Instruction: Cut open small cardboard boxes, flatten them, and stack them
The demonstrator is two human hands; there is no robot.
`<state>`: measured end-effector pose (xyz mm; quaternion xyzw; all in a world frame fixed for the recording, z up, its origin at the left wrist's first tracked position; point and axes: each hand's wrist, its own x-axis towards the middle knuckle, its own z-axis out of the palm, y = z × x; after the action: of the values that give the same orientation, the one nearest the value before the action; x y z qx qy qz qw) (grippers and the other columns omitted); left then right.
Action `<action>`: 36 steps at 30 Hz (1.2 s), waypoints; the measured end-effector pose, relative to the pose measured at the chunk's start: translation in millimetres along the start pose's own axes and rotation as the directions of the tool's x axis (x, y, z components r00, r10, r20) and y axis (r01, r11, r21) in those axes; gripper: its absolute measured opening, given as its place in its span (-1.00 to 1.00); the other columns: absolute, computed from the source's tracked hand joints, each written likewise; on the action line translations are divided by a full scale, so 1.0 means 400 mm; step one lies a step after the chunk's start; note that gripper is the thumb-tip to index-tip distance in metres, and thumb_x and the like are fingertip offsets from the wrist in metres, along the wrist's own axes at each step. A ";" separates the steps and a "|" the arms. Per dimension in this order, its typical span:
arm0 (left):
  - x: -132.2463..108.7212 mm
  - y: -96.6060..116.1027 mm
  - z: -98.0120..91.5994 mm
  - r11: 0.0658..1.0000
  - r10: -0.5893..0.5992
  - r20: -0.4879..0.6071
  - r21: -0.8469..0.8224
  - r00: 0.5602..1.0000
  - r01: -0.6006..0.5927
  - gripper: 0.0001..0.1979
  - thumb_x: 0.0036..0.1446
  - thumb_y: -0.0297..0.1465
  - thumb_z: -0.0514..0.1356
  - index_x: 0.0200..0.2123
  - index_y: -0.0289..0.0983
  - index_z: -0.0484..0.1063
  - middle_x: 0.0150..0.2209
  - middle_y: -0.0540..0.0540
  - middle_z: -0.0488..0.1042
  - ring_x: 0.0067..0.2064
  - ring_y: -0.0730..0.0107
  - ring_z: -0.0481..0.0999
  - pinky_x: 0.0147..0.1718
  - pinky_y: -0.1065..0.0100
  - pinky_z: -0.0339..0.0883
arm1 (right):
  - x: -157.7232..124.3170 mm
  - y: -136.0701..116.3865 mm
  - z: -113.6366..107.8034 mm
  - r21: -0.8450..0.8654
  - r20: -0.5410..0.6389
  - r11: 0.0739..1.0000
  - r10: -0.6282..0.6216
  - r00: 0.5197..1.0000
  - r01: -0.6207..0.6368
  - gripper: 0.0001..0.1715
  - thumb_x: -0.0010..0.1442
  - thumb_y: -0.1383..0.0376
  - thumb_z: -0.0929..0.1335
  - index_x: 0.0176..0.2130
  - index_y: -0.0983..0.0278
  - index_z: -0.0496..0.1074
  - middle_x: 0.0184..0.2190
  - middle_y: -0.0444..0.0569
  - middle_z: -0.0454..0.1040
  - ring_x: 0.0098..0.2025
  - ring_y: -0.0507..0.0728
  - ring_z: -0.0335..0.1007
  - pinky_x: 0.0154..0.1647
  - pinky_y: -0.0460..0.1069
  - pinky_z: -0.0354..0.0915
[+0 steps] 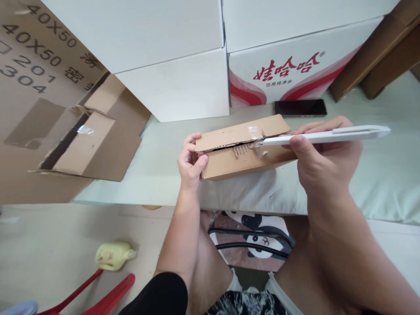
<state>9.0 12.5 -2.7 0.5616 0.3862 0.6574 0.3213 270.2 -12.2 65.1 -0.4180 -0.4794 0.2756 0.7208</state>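
Observation:
A small brown cardboard box (243,164) lies near the front of the pale green padded surface. A ragged opening runs along its seam, with torn cardboard and clear tape near the middle. My left hand (191,162) grips the box's left end, thumb in front and fingers behind. In my right hand (323,159), a slim white pen-shaped tool (348,134) is pinched between thumb and fingers. Its left tip meets the seam by the torn tape; whether it has a blade is hidden. The right fingertips are partly hidden behind the tool and the box end.
A black phone (300,107) lies behind the box. White cartons (183,87) and a red-printed carton (292,74) stand at the back. Open brown cardboard (108,135) leans at left. On the floor are a yellow bottle (111,256) and a red-legged object (111,297).

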 end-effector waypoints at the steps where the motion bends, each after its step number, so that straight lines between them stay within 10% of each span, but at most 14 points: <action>1: 0.000 0.000 0.001 1.000 0.000 -0.002 0.001 1.000 0.000 -0.52 -0.10 -0.01 0.48 -0.46 -0.23 0.37 0.09 -0.16 0.45 0.11 0.06 0.48 0.06 0.10 0.39 | 0.000 0.000 0.001 0.007 -0.001 1.000 0.001 1.000 -0.001 -0.54 -0.06 0.20 0.63 -0.40 0.21 0.33 -0.46 -0.19 0.58 -0.43 0.09 0.54 -0.37 0.02 0.35; 14: -0.002 -0.002 0.001 0.999 0.013 0.025 0.035 1.000 -0.014 -0.54 -0.04 -0.05 0.46 -0.45 -0.23 0.33 0.09 -0.16 0.44 0.07 0.09 0.49 0.05 0.10 0.37 | -0.016 -0.014 0.008 -0.312 -0.001 0.950 -0.003 1.000 0.003 -0.61 0.05 0.07 0.58 -0.45 0.08 0.34 -0.43 -0.12 0.58 -0.36 0.21 0.55 -0.32 0.15 0.44; 26: -0.001 -0.011 -0.005 1.000 0.007 0.051 0.028 0.999 -0.009 -0.61 -0.02 -0.07 0.44 -0.36 -0.21 0.41 0.10 -0.16 0.42 0.09 0.11 0.47 0.01 0.18 0.39 | -0.011 0.004 0.031 -0.126 -0.181 0.992 -0.047 0.982 0.025 -0.67 0.12 0.23 0.50 -0.38 0.13 0.26 -0.42 -0.18 0.43 -0.51 0.07 0.44 -0.54 0.03 0.38; 32: -0.003 -0.015 -0.010 0.999 0.000 0.067 0.037 0.998 -0.003 -0.64 -0.01 -0.06 0.42 -0.29 -0.20 0.54 0.12 -0.18 0.40 0.14 0.02 0.46 0.04 0.14 0.43 | 0.055 0.054 -0.028 0.013 -0.489 0.974 -0.191 0.851 0.226 -0.81 0.11 0.40 0.30 -0.41 0.11 0.20 -0.53 -0.22 0.13 -0.57 0.02 0.20 -0.49 -0.01 0.29; 36: -0.001 -0.005 -0.018 0.993 0.027 0.160 0.108 0.987 -0.045 -0.67 0.09 -0.08 0.34 -0.18 -0.15 0.64 0.15 -0.16 0.34 0.15 0.03 0.44 0.15 0.04 0.41 | 0.067 0.111 -0.099 -0.387 -0.308 0.920 -0.067 0.949 -0.061 -0.83 0.19 0.33 0.29 -0.18 0.09 0.29 -0.32 -0.13 0.34 -0.43 0.10 0.33 -0.31 0.07 0.33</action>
<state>2.0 12.1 -5.4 0.6359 0.3852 0.5940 0.3072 317.2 17.8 31.4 -0.5917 -0.4039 0.1027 0.6901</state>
